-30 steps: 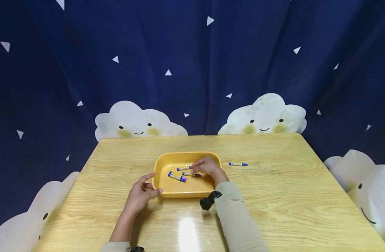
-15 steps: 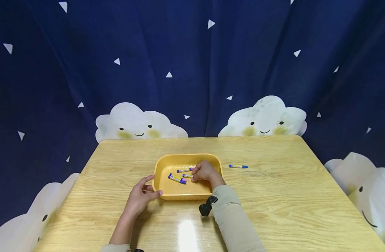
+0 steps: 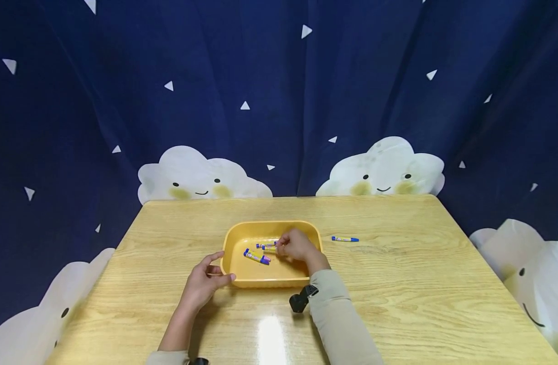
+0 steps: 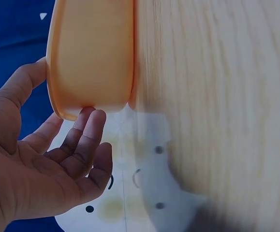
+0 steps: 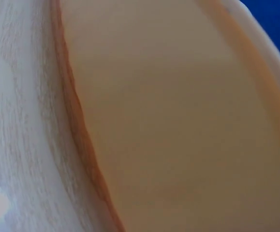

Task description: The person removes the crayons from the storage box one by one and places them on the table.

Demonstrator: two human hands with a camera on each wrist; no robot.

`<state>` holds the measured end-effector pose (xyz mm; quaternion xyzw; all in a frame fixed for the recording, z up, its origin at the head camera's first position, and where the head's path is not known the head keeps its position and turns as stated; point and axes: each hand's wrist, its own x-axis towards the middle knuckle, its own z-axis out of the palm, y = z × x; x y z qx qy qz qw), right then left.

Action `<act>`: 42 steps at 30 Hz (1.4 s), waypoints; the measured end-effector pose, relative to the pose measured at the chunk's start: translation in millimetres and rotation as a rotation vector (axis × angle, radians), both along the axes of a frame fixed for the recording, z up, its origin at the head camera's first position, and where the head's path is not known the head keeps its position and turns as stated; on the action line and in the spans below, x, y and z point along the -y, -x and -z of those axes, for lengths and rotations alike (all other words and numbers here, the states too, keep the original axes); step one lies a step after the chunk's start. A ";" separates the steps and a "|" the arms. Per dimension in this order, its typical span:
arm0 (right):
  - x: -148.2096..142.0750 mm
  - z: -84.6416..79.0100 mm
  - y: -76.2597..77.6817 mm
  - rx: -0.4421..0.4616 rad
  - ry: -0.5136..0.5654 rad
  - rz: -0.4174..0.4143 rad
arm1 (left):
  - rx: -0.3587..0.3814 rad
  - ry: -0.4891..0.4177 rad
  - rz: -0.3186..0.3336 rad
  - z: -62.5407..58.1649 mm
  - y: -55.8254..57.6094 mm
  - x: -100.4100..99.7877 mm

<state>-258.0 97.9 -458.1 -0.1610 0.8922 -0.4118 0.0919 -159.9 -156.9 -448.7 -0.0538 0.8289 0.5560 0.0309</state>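
A yellow plastic tray (image 3: 265,283) stands on the table, with several crayons in yellow-and-blue wrappers inside. My left hand (image 3: 202,284) holds its near left corner, thumb at the front rim and fingers along the left end wall, as the left wrist view also shows. Inside the tray's right half, my right hand (image 3: 298,245) pinches a crayon (image 3: 269,249), whose left end sticks out from the fingertips. Just behind that lies another crayon (image 3: 262,246), partly overlapped. Farther left, crayons with purple and pink tips (image 3: 256,256) lie close together. The right wrist view shows tray wall (image 5: 169,121) without the fingers.
A blue-tipped crayon (image 3: 345,239) lies on the wooden table (image 3: 420,284) to the right of the tray. Behind the table hangs a dark blue curtain (image 3: 279,76) with white triangles and clouds. Light glares off the table's front (image 3: 271,337).
My right hand has come down to the crayons and pinched one, shifting it slightly back and left toward the crayon behind. The left hand has stayed at the tray's corner.
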 end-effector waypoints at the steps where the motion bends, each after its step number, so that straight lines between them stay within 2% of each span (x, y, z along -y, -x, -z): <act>1: -0.3 -1.0 0.2 -0.018 0.012 0.000 | -0.001 -0.002 0.001 -0.1 0.3 0.1; 4: -1.0 -2.6 0.6 -0.092 0.028 -0.006 | 0.001 -0.008 0.000 -0.1 1.1 0.3; 8: -1.8 -2.6 1.3 -0.133 0.036 -0.010 | -0.001 -0.009 -0.008 0.7 1.9 0.2; 14: -7.0 -8.3 -2.0 -0.096 0.122 0.018 | -0.006 -0.015 -0.005 2.2 2.5 -0.3; 20: -17.1 -23.0 -7.4 -0.163 0.174 0.026 | -0.009 -0.010 -0.007 1.8 2.9 -0.9; 26: -29.4 -27.4 -8.5 -0.161 0.217 0.037 | 0.002 -0.004 -0.014 1.1 2.6 -0.4; 36: -49.0 -38.3 -14.5 -0.161 0.183 0.085 | 0.005 -0.014 -0.013 0.5 2.4 -1.1; 42: -62.0 -40.3 -17.9 -0.162 0.237 0.092 | 0.010 -0.006 -0.020 1.2 3.0 -0.4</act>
